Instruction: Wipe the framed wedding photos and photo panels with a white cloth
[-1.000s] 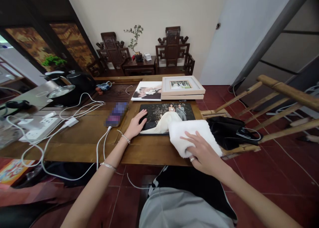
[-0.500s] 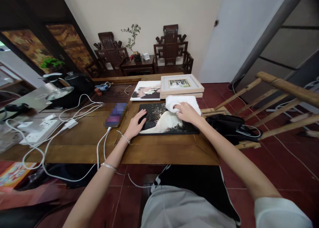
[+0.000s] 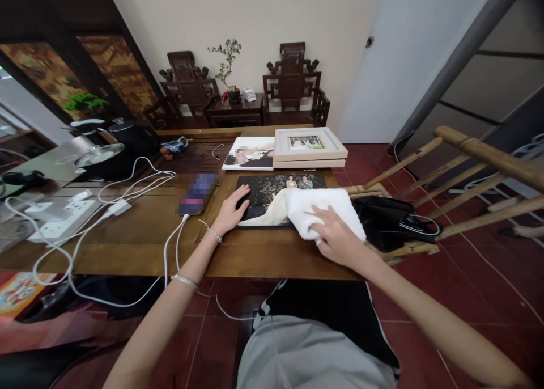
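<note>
A dark photo panel (image 3: 262, 197) with a pale flowing dress and two small figures lies flat on the wooden table (image 3: 267, 253). My left hand (image 3: 232, 210) rests on its left edge, fingers stretched out and holding nothing. Over the panel's right side is a white cloth (image 3: 340, 199), covering its near right corner. Fingers bent, my right hand (image 3: 338, 236) grips the cloth from above and presses it down.
Behind the panel lie a white photo print (image 3: 249, 153) and stacked light wooden frames (image 3: 312, 145). Left are a phone (image 3: 195, 193) on a white cable and a power strip (image 3: 66, 219). A bamboo chair (image 3: 488, 156) with a black bag (image 3: 389, 219) stands right.
My right hand and the cloth have moved toward me and to the right, uncovering the two figures at the panel's far side. My left hand has stayed put.
</note>
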Available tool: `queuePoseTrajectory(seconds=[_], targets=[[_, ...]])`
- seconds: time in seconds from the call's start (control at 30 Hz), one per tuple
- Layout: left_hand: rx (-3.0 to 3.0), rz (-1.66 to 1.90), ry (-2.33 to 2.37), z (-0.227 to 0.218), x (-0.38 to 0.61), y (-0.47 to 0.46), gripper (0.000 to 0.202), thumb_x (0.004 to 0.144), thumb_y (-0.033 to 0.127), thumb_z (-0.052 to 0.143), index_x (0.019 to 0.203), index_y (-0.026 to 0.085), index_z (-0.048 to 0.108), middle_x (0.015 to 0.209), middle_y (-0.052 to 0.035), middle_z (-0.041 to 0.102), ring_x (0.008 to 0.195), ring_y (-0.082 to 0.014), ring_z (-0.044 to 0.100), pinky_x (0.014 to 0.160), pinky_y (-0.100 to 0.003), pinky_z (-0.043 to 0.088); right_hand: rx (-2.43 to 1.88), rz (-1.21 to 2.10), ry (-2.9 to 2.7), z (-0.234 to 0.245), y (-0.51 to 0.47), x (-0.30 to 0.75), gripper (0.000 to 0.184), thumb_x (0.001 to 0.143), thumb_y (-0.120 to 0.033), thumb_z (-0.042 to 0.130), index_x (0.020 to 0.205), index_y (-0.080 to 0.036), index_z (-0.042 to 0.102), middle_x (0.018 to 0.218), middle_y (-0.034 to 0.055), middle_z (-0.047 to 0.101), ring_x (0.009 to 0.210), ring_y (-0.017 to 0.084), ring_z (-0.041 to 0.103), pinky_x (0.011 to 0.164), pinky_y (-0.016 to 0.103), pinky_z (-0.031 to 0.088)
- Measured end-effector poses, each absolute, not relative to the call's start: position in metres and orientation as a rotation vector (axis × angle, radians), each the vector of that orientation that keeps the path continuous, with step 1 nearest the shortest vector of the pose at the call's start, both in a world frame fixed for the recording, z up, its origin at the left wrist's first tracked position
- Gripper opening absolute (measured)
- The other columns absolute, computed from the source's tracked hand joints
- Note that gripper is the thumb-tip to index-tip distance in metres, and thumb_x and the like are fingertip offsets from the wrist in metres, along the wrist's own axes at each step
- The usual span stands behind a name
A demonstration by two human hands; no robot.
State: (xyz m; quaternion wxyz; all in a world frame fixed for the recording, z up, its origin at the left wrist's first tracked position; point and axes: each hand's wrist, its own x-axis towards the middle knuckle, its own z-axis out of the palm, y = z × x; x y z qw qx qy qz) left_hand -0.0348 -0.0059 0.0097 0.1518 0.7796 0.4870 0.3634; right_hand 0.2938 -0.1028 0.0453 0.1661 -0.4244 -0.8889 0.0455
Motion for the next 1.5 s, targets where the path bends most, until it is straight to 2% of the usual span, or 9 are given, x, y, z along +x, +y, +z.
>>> queuePoseTrajectory(seconds=[0.23,0.43,0.53,0.63,0.87,1.0,1.2,1.33,1.5], targets=[[2.250,1.023,1.408,0.009,-0.035,-0.005,0.047,0.095,0.042,0.047,0.132,0.016,0.062,0.147,-0.0125,0.054,0.141,-0.0257,0.045,0.121,-0.046,0.031,-1.136,0.183,-2.550,0.050,-0.117,0.298,0.038,0.070,-0.006,0.051,0.100,-0.019,0.071,0.139,0.0132,0.061,0.140,0.037,0.042,0.114,0.065,0.026],[2.254,1.020,1.399,0.010,-0.036,-0.005,0.048,0.096,0.042,0.047,0.132,0.013,0.061,0.147,-0.0154,0.053,0.142,-0.0267,0.044,0.121,-0.046,0.031,-1.307,0.177,-2.567,0.075,-0.045,0.285,0.039,0.078,-0.011,0.047,0.109,-0.015,0.071,0.121,0.0180,0.069,0.115,0.032,0.061,0.097,0.043,0.044],[2.259,1.018,1.400,0.010,-0.036,-0.006,0.047,0.096,0.042,0.047,0.132,0.014,0.061,0.147,-0.0146,0.053,0.142,-0.0257,0.044,0.121,-0.046,0.032,-1.310,0.213,-2.569,0.085,-0.003,0.270,0.038,0.078,-0.011,0.047,0.105,-0.014,0.072,0.104,0.0144,0.074,0.097,0.028,0.065,0.084,0.034,0.045],[2.260,1.021,1.406,0.010,-0.037,-0.006,0.047,0.096,0.042,0.047,0.132,0.015,0.061,0.147,-0.0136,0.053,0.142,-0.0251,0.044,0.121,-0.046,0.032,-1.299,0.199,-2.566,0.088,0.027,0.254,0.037,0.078,-0.011,0.046,0.103,-0.015,0.073,0.103,0.0133,0.074,0.095,0.027,0.065,0.081,0.031,0.043],[2.250,1.019,1.413,0.007,-0.038,-0.004,0.048,0.096,0.042,0.047,0.132,0.014,0.061,0.147,-0.0140,0.053,0.142,-0.0250,0.044,0.121,-0.046,0.031,-1.364,0.101,-2.568,0.078,-0.001,0.238,0.041,0.082,-0.012,0.045,0.115,-0.014,0.070,0.114,0.0177,0.070,0.105,0.030,0.063,0.096,0.042,0.041],[2.247,1.027,1.409,0.006,-0.037,-0.004,0.047,0.096,0.042,0.047,0.133,0.015,0.061,0.147,-0.0130,0.053,0.142,-0.0250,0.044,0.121,-0.047,0.031,-1.278,0.166,-2.618,0.064,-0.064,0.241,0.043,0.081,-0.011,0.048,0.119,-0.013,0.068,0.136,0.0199,0.060,0.136,0.036,0.044,0.114,0.058,0.024],[2.250,1.028,1.397,0.006,-0.037,-0.004,0.045,0.096,0.040,0.047,0.132,0.017,0.061,0.147,-0.0120,0.054,0.142,-0.0255,0.044,0.121,-0.048,0.031,-1.123,0.290,-2.633,0.054,-0.136,0.243,0.036,0.072,-0.007,0.052,0.099,-0.018,0.073,0.144,0.0133,0.056,0.142,0.040,0.035,0.114,0.069,0.020],[2.249,1.023,1.401,0.005,-0.037,-0.003,0.046,0.096,0.040,0.047,0.132,0.016,0.061,0.147,-0.0126,0.053,0.142,-0.0250,0.044,0.121,-0.047,0.030,-1.125,0.316,-2.655,0.061,-0.131,0.239,0.040,0.073,-0.007,0.052,0.107,-0.017,0.072,0.140,0.0153,0.059,0.140,0.039,0.039,0.113,0.067,0.022],[2.260,1.023,1.394,0.004,-0.037,-0.003,0.045,0.096,0.041,0.047,0.133,0.017,0.060,0.148,-0.0119,0.053,0.142,-0.0250,0.044,0.121,-0.047,0.030,-1.213,0.234,-2.661,0.076,-0.065,0.225,0.040,0.082,-0.012,0.049,0.116,-0.015,0.069,0.128,0.0198,0.064,0.127,0.034,0.053,0.108,0.052,0.034]])
